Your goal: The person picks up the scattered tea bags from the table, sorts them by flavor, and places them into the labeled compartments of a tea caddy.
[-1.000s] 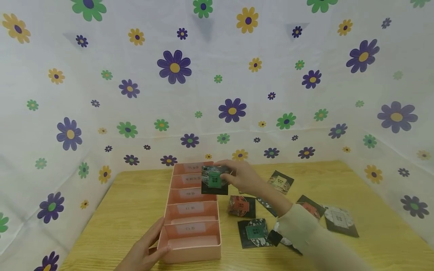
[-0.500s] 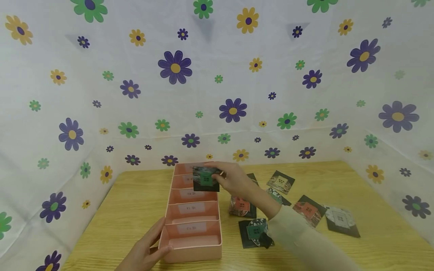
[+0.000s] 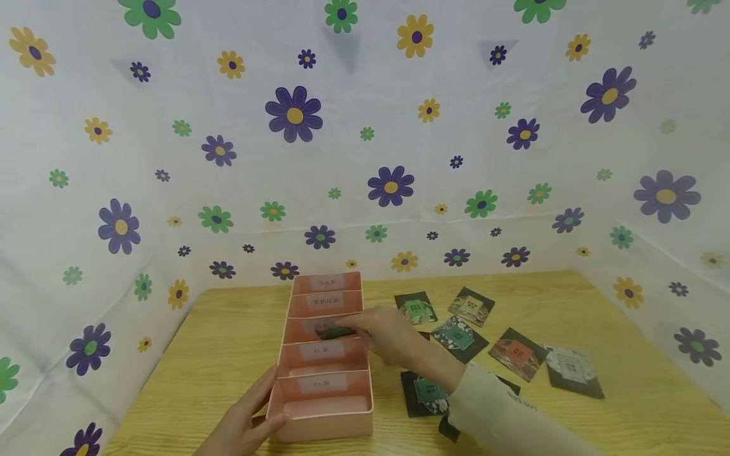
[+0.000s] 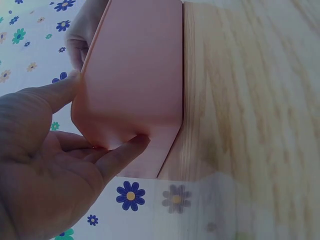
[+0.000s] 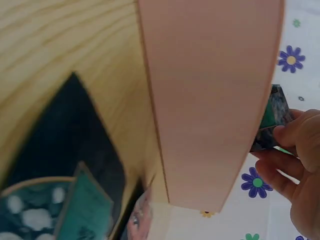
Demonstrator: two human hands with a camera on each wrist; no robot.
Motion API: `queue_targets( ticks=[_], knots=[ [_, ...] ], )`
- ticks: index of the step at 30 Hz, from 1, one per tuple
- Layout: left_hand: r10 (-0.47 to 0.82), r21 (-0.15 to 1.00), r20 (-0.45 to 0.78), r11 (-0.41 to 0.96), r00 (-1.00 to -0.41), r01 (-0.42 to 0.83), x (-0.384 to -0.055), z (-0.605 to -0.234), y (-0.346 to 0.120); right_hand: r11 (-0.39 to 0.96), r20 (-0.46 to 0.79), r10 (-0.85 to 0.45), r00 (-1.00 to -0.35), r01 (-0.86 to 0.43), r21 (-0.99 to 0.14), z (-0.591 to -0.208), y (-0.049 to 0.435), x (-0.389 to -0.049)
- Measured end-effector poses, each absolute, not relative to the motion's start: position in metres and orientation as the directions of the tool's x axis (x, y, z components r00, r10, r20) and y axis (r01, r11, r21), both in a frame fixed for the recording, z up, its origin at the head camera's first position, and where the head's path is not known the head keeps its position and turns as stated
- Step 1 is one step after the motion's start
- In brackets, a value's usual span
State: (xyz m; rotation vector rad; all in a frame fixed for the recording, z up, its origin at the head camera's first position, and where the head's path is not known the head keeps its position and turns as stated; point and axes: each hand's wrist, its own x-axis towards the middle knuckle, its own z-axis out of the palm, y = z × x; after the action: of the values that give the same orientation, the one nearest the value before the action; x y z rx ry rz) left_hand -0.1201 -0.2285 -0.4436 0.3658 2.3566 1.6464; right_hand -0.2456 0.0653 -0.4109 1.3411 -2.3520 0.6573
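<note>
A long pink divided box (image 3: pixel 325 428) with several labelled compartments stands on the table. At its near left corner my left hand (image 3: pixel 239 419) holds on, thumb over the rim and fingers against the outer wall, as the left wrist view also shows. My right hand (image 3: pixel 390 335) pinches a dark tea sachet (image 3: pixel 331 332) with a green label (image 5: pixel 268 116) between thumb and fingers. The sachet is tilted nearly flat to the head view, its lower part inside the middle compartment. In the right wrist view it shows just past the box's rim.
Right of the box lie several flat sachets, among them a green one (image 3: pixel 416 309), a yellow one (image 3: pixel 471 306), a red one (image 3: pixel 518 354) and a white one (image 3: pixel 572 370). My right forearm partly covers others. Flowered cloth (image 3: pixel 342 158) hangs around the wooden table (image 3: pixel 188 380).
My right hand has come down and nearer, lowering the sachet from above the box into the middle compartment and tilting it from facing me. My left hand has stayed on the corner.
</note>
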Motion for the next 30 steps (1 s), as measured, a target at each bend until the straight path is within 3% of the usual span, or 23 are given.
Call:
queue_targets(
  ticks=[11, 17, 23, 30],
  knots=[
    [0.359, 0.947, -0.033, 0.31, -0.933, 0.086, -0.119, -0.445, -0.229, 0.518, 0.364, -0.781, -0.507, -0.852, -0.077, -0.427, 0.072, -0.243],
    [0.353, 0.943, -0.026, 0.32, -0.935, 0.095, -0.119, -0.444, -0.228, 0.479, 0.369, -0.818, -0.442, -0.878, 0.011, -0.426, 0.071, -0.244],
    [0.36, 0.938, -0.024, 0.331, -0.933, 0.104, -0.12, -0.444, -0.229, 0.469, 0.346, -0.827, -0.443, -0.883, -0.012, -0.426, 0.07, -0.245],
    [0.348, 0.939, -0.03, 0.331, -0.937, 0.093, -0.121, -0.444, -0.228, 0.504, 0.298, -0.809, -0.506, -0.859, -0.09, -0.426, 0.072, -0.243]
  ],
)
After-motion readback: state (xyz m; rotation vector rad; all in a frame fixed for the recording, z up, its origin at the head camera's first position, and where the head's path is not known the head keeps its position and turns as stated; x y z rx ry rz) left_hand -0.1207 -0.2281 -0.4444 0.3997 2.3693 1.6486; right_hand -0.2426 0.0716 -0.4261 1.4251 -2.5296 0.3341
